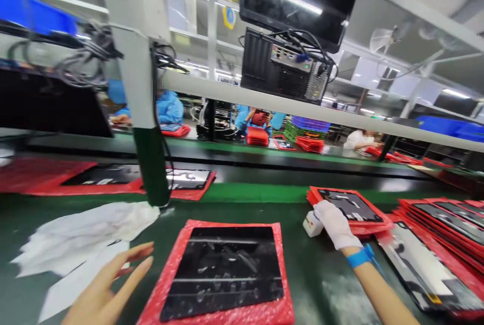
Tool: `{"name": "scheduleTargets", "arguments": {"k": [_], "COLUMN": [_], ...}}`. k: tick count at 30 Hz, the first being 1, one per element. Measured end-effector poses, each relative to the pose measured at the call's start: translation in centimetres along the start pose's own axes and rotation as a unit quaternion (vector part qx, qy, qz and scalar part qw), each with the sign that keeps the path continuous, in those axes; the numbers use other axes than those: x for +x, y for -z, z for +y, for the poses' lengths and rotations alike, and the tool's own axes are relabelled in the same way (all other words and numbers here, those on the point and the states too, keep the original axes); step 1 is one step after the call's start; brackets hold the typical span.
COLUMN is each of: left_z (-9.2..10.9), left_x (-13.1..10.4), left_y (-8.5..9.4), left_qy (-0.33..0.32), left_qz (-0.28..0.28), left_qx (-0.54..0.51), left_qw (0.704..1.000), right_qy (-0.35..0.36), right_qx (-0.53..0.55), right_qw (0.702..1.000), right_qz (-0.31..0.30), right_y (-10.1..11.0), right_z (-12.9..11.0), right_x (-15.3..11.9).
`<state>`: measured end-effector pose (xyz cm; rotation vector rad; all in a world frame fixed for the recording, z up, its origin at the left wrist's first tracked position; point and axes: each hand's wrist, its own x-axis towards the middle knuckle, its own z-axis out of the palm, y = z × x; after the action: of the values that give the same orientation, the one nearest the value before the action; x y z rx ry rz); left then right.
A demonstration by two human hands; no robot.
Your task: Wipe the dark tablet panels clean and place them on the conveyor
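A black glossy screen panel [227, 269], marked with several wet-looking spots, lies on a red bubble-wrap sheet [282, 310] in front of me. My left hand [109, 284] is bare and hovers left of the panel, its thumb and fingers apart with nothing between them. White sheets or cloths [86, 234] lie beyond it. My right hand [335, 224] wears a white glove, with a blue band [361, 257] at the wrist. Its fingers close on a small white box-shaped thing [313, 224] with dark marks, beside a stack of red sheets topped by a panel [350, 206].
More panels on red wrap [454, 219] are piled at the right, with a silver-backed panel [419, 259] nearer. A post [147, 113] rises at the left. Overhead, a shelf [227, 90] carries a black computer case [283, 65]. Co-workers in blue [170, 108] sit beyond.
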<state>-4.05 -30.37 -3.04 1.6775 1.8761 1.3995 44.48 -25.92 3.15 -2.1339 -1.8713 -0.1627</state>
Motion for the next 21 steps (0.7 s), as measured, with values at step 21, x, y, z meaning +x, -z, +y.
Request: {"name": "scheduleTargets", "arguments": {"k": [21], "left_z": [2.2], "left_x": [1.4], "left_y": [-4.7], "left_qy": [0.123], "left_qz": [-0.227], "left_qx": [-0.198], "left_qw": [0.946], "right_qy": [0.264], "right_qx": [-0.017], "right_qw": [0.963], "right_qz": [0.054], "right_y": [-8.0], "right_z": [-28.7], "right_x": [-5.6]}}
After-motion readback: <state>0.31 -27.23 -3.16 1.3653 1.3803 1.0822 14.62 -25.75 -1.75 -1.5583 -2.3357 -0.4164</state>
